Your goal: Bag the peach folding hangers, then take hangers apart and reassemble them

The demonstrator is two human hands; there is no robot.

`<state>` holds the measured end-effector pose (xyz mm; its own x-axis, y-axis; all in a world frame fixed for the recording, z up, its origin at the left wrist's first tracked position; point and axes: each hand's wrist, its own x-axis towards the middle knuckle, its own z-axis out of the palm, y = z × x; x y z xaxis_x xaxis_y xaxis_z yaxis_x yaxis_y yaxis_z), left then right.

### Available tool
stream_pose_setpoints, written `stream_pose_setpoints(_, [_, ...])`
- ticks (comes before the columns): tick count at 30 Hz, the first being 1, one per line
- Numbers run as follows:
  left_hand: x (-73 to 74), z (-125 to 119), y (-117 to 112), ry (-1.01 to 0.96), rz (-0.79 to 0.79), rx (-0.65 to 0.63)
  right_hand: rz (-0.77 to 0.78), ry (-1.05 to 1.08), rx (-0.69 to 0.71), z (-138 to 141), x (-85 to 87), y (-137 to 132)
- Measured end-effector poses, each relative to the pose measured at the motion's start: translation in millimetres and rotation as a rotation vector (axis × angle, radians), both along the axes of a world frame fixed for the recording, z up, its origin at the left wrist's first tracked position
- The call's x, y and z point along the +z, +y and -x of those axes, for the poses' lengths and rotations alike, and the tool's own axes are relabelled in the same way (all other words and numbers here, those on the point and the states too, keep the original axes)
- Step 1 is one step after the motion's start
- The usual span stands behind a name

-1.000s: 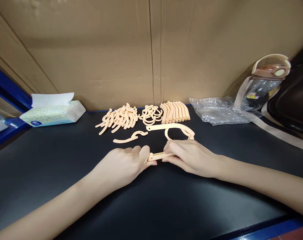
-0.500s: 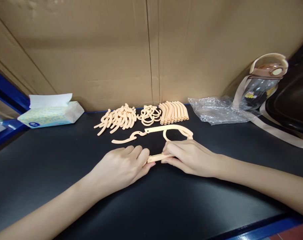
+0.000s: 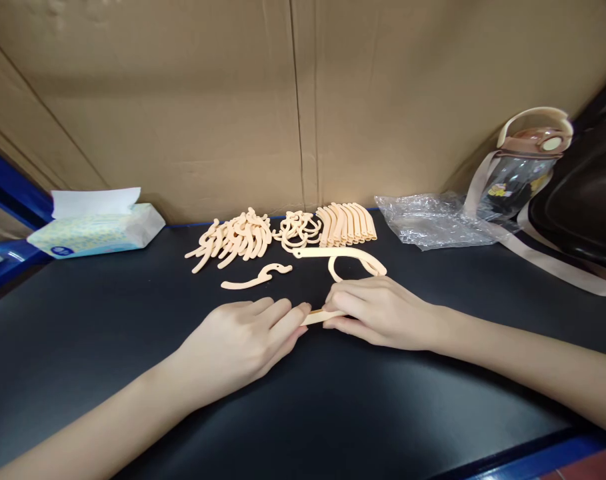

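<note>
Between my hands, just above the table, is a narrow peach plastic hanger arm (image 3: pixel 313 319). My left hand (image 3: pixel 250 337) is closed on its left end, and my right hand (image 3: pixel 383 312) pinches its right end; my fingers cover both ends. Right behind my right hand lies a longer, bent hanger arm (image 3: pixel 333 253), with a thin curved hook (image 3: pixel 332 268) beneath it. How these join near the knuckles is hidden. Beyond my left hand a loose wavy hanger piece (image 3: pixel 253 281) rests on the black table (image 3: pixel 303 413).
Along the back are a heap of wavy pieces (image 3: pixel 237 239), a small pile of hooks (image 3: pixel 299 229) and a row of bent arms (image 3: pixel 347 224). A tissue pack (image 3: pixel 100 230) stands left; clear plastic wrap (image 3: pixel 423 220) and a strapped bottle (image 3: pixel 523 173) are right. Cardboard (image 3: pixel 183 120) rises behind.
My left hand has slid slightly right along the held arm, covering its pinned end. The bent arm's left end has swung a little away from me, apart from the wavy piece.
</note>
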<state>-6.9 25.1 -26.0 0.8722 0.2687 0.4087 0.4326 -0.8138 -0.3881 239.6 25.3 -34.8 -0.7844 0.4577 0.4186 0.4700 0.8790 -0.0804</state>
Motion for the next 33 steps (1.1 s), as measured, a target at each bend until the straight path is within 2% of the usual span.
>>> stream_pose_setpoints(8, [-1.6,3,2,-0.028,0.075,0.018,-0.232,0.075,0.037,-2,3.0,6])
stream_pose_setpoints(11, [-1.4,4,3,-0.024,0.079,0.032,-0.296,0.141,-0.034,-7,3.4,11])
stream_pose_setpoints(13, [-1.2,5,3,-0.026,0.081,0.038,-0.311,0.158,-0.135,-10,3.6,13])
stream_pose_setpoints(17, [-0.3,6,2,-0.03,0.086,0.025,-0.189,0.138,-0.297,-11,2.6,16])
stream_pose_setpoints(21, [0.2,7,1,-0.035,0.092,0.01,-0.08,0.116,-0.309,-12,-0.4,19])
stream_pose_setpoints(25, [1.2,5,-1,-0.024,0.214,-0.012,0.001,0.098,-0.408,-14,-0.1,21])
stream_pose_setpoints(30, [6.6,1,-4,0.025,0.31,-0.037,0.238,0.16,-0.642,-16,3.8,24])
stream_pose_setpoints(33, [8.5,1,-4,-0.001,0.379,-0.081,0.257,0.204,-0.689,-15,3.4,26])
